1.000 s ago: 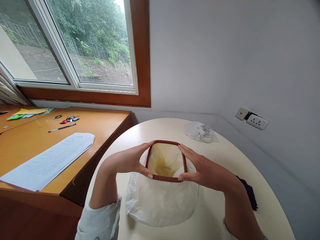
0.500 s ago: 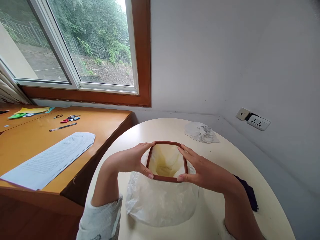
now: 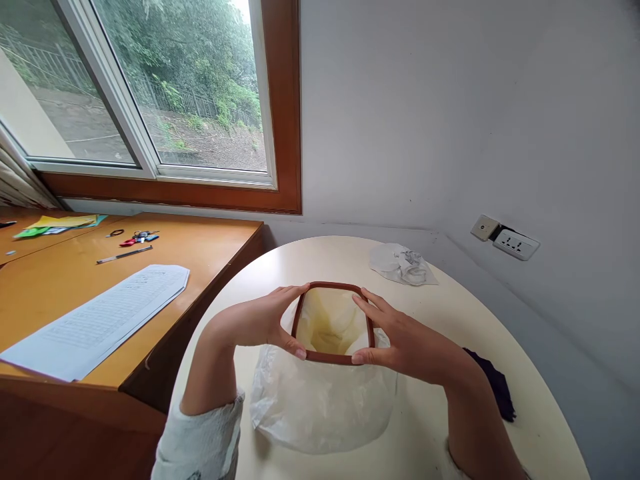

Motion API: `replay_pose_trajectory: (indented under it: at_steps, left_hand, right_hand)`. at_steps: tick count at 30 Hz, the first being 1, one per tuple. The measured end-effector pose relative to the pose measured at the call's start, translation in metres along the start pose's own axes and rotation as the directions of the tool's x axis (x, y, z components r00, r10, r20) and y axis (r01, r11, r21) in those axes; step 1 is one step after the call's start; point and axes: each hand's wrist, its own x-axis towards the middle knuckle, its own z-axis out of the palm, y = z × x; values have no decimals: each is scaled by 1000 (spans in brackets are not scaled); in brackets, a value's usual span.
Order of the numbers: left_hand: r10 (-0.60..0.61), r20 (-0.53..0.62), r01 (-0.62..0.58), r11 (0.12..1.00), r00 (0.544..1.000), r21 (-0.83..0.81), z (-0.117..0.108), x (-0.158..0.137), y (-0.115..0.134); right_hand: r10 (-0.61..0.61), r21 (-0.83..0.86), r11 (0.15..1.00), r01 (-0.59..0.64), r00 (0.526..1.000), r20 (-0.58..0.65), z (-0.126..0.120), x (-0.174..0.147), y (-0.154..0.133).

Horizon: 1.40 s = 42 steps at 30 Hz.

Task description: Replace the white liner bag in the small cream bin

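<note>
A small trash bin with a brown, rounded-square rim (image 3: 330,359) stands on the round table. A translucent white plastic bag (image 3: 325,407) lines its inside, which looks yellowish, and puffs out over the outside, hiding the bin's walls. On the left side of the rim, my left hand (image 3: 273,321) grips with its thumb at the near corner and fingers at the far corner. My right hand (image 3: 397,333) grips the opposite side likewise, thumb at the near edge, fingertips at the far right corner.
On the cream round table (image 3: 310,253) lie a crumpled white plastic bag (image 3: 400,265) at the back and a dark cloth (image 3: 493,383) at the right. A wooden desk (image 3: 210,237) at left holds papers (image 3: 105,320), a pen (image 3: 124,255) and keys (image 3: 143,237). A wall stands behind.
My right thumb and fingertips have shifted very slightly left along the rim. Otherwise both hands keep their hold, and the bin and bag stay in place.
</note>
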Motion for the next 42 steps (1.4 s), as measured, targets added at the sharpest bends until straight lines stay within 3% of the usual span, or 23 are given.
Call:
replay_pose_trajectory:
  at_steps: [10, 30, 38, 42]
  left_hand:
    - [0, 53, 6, 993, 999, -116, -4, 2, 10]
    - [-25, 50, 31, 993, 998, -118, -2, 4, 14]
    - [5, 55, 4, 985, 998, -171, 0, 6, 13]
    - [-19, 42, 26, 987, 999, -161, 3, 9, 14]
  right_hand:
    - [10, 0, 1000, -10, 1000, 12, 0, 1, 2]
    - [-1, 44, 999, 0, 1000, 1, -3, 2, 3]
    - [-39, -66, 997, 31, 992, -121, -2, -4, -5]
    - [-161, -235, 966, 112, 966, -201, -1, -9, -8]
